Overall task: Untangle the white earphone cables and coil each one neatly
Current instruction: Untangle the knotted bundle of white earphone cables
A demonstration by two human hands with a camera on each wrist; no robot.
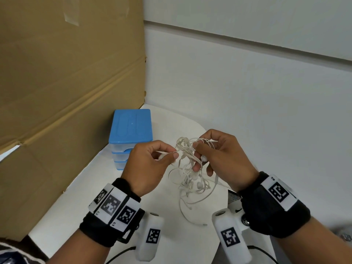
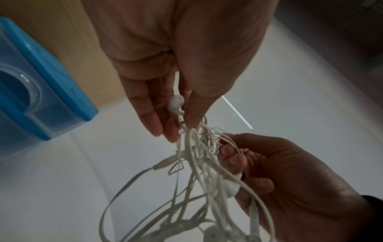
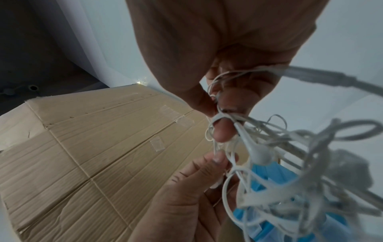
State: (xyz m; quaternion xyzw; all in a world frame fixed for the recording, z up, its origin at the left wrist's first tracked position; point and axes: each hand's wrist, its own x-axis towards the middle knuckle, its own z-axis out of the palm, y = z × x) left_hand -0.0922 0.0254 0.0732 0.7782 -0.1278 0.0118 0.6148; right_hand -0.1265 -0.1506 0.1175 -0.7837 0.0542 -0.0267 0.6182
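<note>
- Tangled white earphone cables (image 1: 187, 168) hang between both hands above the white table (image 1: 190, 242).
- Left hand (image 1: 150, 164) pinches one strand with an earbud.
- Right hand (image 1: 222, 155) clutches the knot's right side.

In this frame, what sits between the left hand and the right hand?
Only the tangled white earphone cables, stretched from the left hand, which pinches a strand, to the right hand, which grips the bundle. The head view shows it best.

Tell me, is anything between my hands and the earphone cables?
Nothing visible. The left hand pinches a strand beside an earbud, and the right hand grips the tangled cables, held above the table.
</note>
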